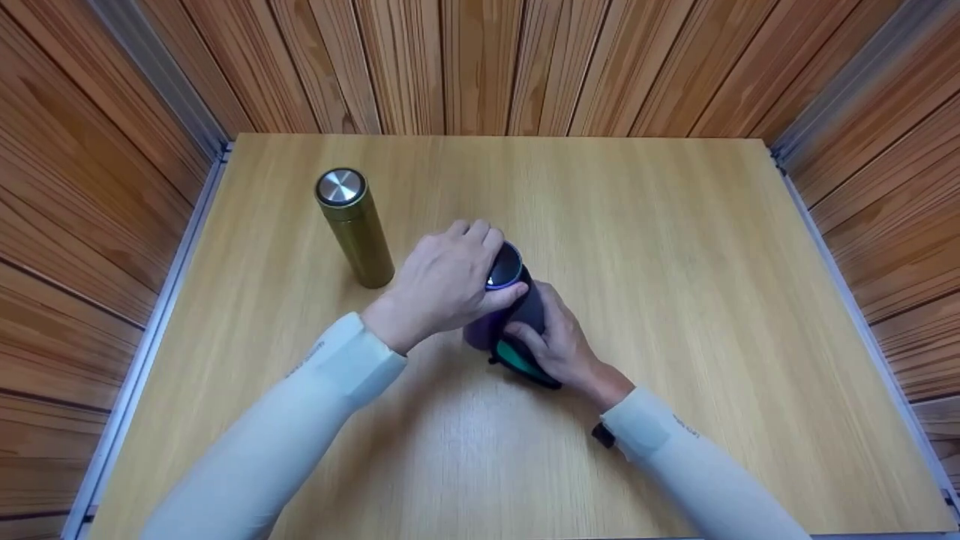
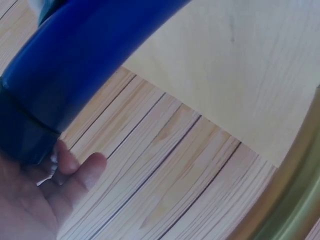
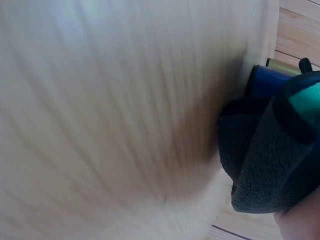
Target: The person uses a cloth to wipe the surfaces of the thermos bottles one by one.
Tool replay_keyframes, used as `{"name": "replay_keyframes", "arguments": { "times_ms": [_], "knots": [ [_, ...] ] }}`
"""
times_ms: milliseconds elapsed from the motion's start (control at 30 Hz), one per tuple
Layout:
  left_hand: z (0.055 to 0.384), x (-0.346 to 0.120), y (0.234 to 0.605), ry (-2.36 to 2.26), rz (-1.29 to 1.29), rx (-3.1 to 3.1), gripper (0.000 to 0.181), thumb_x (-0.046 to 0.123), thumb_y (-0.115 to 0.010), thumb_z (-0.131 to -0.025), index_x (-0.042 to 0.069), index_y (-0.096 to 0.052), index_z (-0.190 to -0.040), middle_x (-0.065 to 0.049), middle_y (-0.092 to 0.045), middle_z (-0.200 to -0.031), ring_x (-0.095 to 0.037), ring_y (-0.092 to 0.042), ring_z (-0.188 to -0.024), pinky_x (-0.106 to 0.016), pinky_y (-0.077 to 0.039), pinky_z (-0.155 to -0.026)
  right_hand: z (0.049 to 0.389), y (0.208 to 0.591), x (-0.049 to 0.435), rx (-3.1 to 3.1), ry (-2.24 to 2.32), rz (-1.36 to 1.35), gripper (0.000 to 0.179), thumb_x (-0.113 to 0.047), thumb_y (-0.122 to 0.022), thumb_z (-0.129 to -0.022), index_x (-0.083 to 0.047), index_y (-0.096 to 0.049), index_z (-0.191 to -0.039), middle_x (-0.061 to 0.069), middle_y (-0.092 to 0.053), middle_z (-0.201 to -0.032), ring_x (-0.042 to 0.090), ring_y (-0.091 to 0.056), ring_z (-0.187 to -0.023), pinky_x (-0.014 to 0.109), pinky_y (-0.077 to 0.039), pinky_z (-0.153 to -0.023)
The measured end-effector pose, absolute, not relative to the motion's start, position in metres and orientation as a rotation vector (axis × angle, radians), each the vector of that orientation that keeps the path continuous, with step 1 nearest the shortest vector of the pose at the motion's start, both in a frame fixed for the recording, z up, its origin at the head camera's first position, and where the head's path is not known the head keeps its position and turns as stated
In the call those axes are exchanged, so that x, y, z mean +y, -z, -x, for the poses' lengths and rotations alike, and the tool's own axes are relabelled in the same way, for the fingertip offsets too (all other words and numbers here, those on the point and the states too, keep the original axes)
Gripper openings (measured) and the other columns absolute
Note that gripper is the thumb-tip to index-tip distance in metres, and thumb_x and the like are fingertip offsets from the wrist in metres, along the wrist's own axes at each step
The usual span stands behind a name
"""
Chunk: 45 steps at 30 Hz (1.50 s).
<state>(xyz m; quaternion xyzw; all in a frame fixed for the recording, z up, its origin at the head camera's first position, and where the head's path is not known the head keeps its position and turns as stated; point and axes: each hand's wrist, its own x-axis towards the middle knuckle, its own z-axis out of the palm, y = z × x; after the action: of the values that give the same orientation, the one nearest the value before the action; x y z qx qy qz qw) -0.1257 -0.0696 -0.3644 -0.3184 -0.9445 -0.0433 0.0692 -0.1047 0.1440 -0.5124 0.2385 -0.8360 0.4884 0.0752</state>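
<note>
The blue bottle (image 1: 480,331) is gripped near its top by the left hand (image 1: 446,285), with the thumb laid across the near side and the other fingers curled round behind. The dark cloth (image 1: 523,358), green on one face, is clamped between the right hand (image 1: 561,337) and the bottle's side, just below and to the right of the left fingertips. By the look of it, the bottle is being wiped and the work is under way rather than finished; how much surface has been covered cannot be told. The dark lid (image 1: 507,261), partly hidden by the left fingers, is seated on the bottle. Well to the left of those fingers, the gold bottle (image 1: 364,240) is stood upright, capped and untouched. The contents of both bottles are hidden
</note>
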Motion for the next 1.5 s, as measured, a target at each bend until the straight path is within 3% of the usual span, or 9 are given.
{"name": "replay_keyframes", "arguments": {
  "times_ms": [233, 467, 567, 900, 1033, 1133, 1233, 1400, 1500],
  "knots": [
    [0.123, -0.066, 0.359, 0.028, 0.943, -2.853, 0.074, 0.071, -0.037, -0.100, 0.004, -0.058, -0.125, -0.014, -0.068, -0.112, -0.025, -0.062, -0.086, -0.036, -0.060, -0.069, 0.099, 0.500, 0.135, -2.371, -1.460, -0.729, 0.069, -0.009, -0.077, -0.089, -0.002, -0.040, -0.147, 0.014, -0.052, -0.135, 0.024, -0.056, -0.117, 0.042, -0.045, -0.102],
    [0.123, -0.066, 0.361, 0.005, 0.925, -2.836, 0.074, 0.072, -0.032, -0.100, 0.005, -0.058, -0.121, -0.012, -0.067, -0.102, -0.023, -0.059, -0.076, -0.032, -0.058, -0.063, 0.106, 0.485, 0.128, -2.267, -1.531, -0.777, 0.074, -0.049, -0.063, -0.098, -0.002, -0.037, -0.149, 0.014, -0.050, -0.136, 0.023, -0.053, -0.119, 0.037, -0.043, -0.106],
    [0.124, -0.065, 0.362, -0.008, 0.911, -2.836, 0.075, 0.072, -0.031, -0.100, 0.005, -0.058, -0.121, -0.011, -0.066, -0.100, -0.023, -0.059, -0.075, -0.031, -0.057, -0.061, 0.111, 0.486, 0.129, -2.275, -1.560, -0.788, 0.074, -0.052, -0.061, -0.097, -0.002, -0.039, -0.147, 0.013, -0.052, -0.134, 0.023, -0.054, -0.117, 0.036, -0.044, -0.105],
    [0.122, -0.062, 0.368, 0.014, 0.879, -2.771, 0.071, 0.069, -0.035, -0.101, 0.003, -0.058, -0.115, -0.011, -0.065, -0.094, -0.024, -0.059, -0.073, -0.033, -0.056, -0.058, 0.114, 0.497, 0.135, -2.270, -1.566, -0.715, 0.062, -0.049, -0.062, -0.094, 0.003, -0.051, -0.126, 0.012, -0.064, -0.114, 0.022, -0.060, -0.099, 0.032, -0.049, -0.089],
    [0.121, -0.061, 0.370, 0.019, 0.866, -2.758, 0.070, 0.068, -0.038, -0.101, 0.002, -0.058, -0.115, -0.012, -0.064, -0.095, -0.025, -0.060, -0.073, -0.034, -0.057, -0.058, 0.111, 0.505, 0.137, -2.309, -1.541, -0.672, 0.039, -0.023, -0.069, -0.097, 0.002, -0.054, -0.122, 0.011, -0.065, -0.108, 0.020, -0.060, -0.094, 0.032, -0.048, -0.083],
    [0.121, -0.061, 0.370, 0.029, 0.858, -2.791, 0.072, 0.069, -0.038, -0.100, 0.002, -0.057, -0.120, -0.013, -0.065, -0.101, -0.025, -0.061, -0.077, -0.034, -0.058, -0.060, 0.107, 0.512, 0.138, -2.353, -1.553, -0.666, 0.037, -0.003, -0.071, -0.092, 0.001, -0.054, -0.124, 0.011, -0.065, -0.109, 0.021, -0.060, -0.096, 0.033, -0.049, -0.084],
    [0.120, -0.061, 0.369, 0.032, 0.859, -2.808, 0.073, 0.069, -0.039, -0.100, 0.002, -0.056, -0.123, -0.013, -0.066, -0.104, -0.025, -0.060, -0.078, -0.033, -0.058, -0.061, 0.103, 0.515, 0.137, -2.379, -1.553, -0.681, 0.044, -0.001, -0.071, -0.092, 0.000, -0.052, -0.131, 0.012, -0.063, -0.117, 0.023, -0.060, -0.102, 0.035, -0.048, -0.090],
    [0.120, -0.061, 0.369, 0.056, 0.868, -2.799, 0.072, 0.069, -0.039, -0.100, 0.002, -0.057, -0.121, -0.013, -0.066, -0.103, -0.025, -0.061, -0.078, -0.034, -0.058, -0.061, 0.100, 0.509, 0.136, -2.349, -1.526, -0.755, 0.058, -0.004, -0.070, -0.093, -0.002, -0.043, -0.145, 0.013, -0.055, -0.132, 0.025, -0.056, -0.114, 0.036, -0.044, -0.102],
    [0.121, -0.061, 0.368, 0.073, 0.869, -2.832, 0.075, 0.070, -0.036, -0.100, 0.003, -0.055, -0.126, -0.014, -0.066, -0.110, -0.026, -0.062, -0.083, -0.035, -0.060, -0.066, 0.103, 0.499, 0.135, -2.286, -1.571, -0.822, 0.058, -0.019, -0.065, -0.100, -0.003, -0.037, -0.149, 0.014, -0.048, -0.138, 0.026, -0.052, -0.120, 0.035, -0.040, -0.108]
  ]
}}
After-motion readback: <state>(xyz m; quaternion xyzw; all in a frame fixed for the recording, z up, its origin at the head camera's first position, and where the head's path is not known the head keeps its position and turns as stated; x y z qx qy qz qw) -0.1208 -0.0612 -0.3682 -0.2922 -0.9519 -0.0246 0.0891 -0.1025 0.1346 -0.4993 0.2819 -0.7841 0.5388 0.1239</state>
